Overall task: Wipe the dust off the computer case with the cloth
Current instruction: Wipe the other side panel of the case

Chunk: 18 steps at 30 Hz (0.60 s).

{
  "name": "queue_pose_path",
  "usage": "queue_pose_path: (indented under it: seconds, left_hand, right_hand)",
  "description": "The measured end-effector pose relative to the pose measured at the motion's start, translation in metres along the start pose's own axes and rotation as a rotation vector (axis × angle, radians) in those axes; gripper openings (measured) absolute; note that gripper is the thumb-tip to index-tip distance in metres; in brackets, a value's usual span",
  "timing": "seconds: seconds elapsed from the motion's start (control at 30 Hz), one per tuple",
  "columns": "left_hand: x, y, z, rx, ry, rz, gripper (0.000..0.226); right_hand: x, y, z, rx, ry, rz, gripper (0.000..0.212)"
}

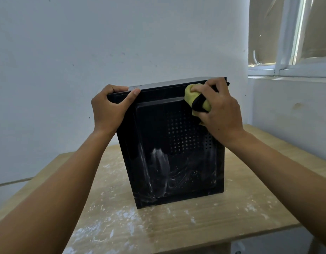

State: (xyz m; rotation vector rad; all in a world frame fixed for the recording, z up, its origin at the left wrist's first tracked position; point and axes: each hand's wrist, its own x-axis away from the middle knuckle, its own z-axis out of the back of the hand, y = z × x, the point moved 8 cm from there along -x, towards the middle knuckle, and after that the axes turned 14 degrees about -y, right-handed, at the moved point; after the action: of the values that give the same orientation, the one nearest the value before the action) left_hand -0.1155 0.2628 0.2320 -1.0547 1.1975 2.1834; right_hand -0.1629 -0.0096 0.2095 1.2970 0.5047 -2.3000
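Now | 1 computer case (pixel 154 129): left grip (pixel 109 109) clasps top | 1 cloth (pixel 190 95): balled in right grip (pixel 219 110)

Right hand (pixel 217 110) presses cloth (pixel 192 97) on case (pixel 167 162); left hand (pixel 110 109) grips top edge.

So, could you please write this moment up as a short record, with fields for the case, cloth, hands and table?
computer case: black, upright on the table, white dust smears on its lower panel
cloth: yellow and black, against the case's upper right edge
left hand: grips the case's top left corner
right hand: holds the cloth
table: wooden, speckled with white dust
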Motion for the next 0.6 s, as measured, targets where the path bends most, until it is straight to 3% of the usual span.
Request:
queue_pose_path:
  seconds: [0.23,0.4,0.6]
  left_hand:
    - [0.001,0.001,0.000,0.005,0.005,0.000,0.043]
    - [0.001,0.002,0.000,0.006,0.004,0.002,0.042]
    - [0.001,0.004,-0.001,-0.010,-0.001,-0.013,0.042]
  right_hand:
    - [0.017,-0.009,-0.016,-0.004,-0.027,0.065,0.054]
    - [0.056,-0.027,-0.055,0.016,-0.183,0.183,0.049]
    - [0.071,-0.029,-0.067,0.045,-0.322,0.225,0.058]
